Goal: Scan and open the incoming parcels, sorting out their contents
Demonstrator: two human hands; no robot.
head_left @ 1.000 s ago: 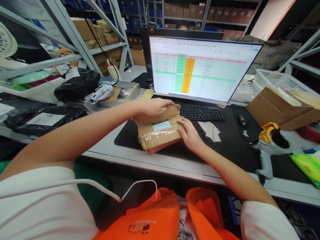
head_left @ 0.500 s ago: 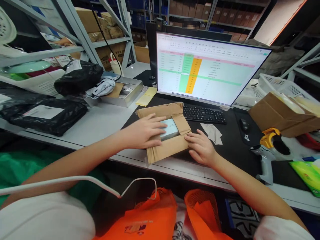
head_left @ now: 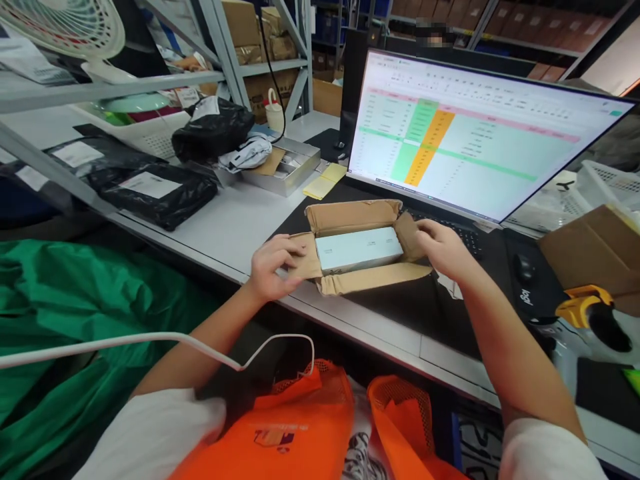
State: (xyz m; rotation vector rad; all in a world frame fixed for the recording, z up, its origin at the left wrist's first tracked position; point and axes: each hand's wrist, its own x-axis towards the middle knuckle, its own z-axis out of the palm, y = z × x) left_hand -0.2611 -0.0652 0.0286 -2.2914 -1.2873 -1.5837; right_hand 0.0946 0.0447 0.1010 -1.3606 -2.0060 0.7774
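Observation:
A brown cardboard box [head_left: 357, 213] lies on the black desk mat with its flaps spread outward. Inside it sits a pale blue-white box [head_left: 359, 248] with small print on top. My left hand [head_left: 277, 265] pinches the left end flap between thumb and fingers. At the opposite end, my right hand [head_left: 444, 248] has its fingers closed on the right flap, which stands partly up. Some of the right fingertips are hidden behind that flap.
Behind the box stand a monitor [head_left: 480, 140] and a partly covered keyboard [head_left: 470, 241]. To the right are a mouse [head_left: 525, 267], a yellow tape dispenser [head_left: 585, 308] and an open carton [head_left: 595, 247]. Black plastic parcels [head_left: 165, 197] lie on the left.
Both hands have moved outward to the end flaps. The cardboard flaps have been spread, uncovering the pale box inside. The view has shifted left.

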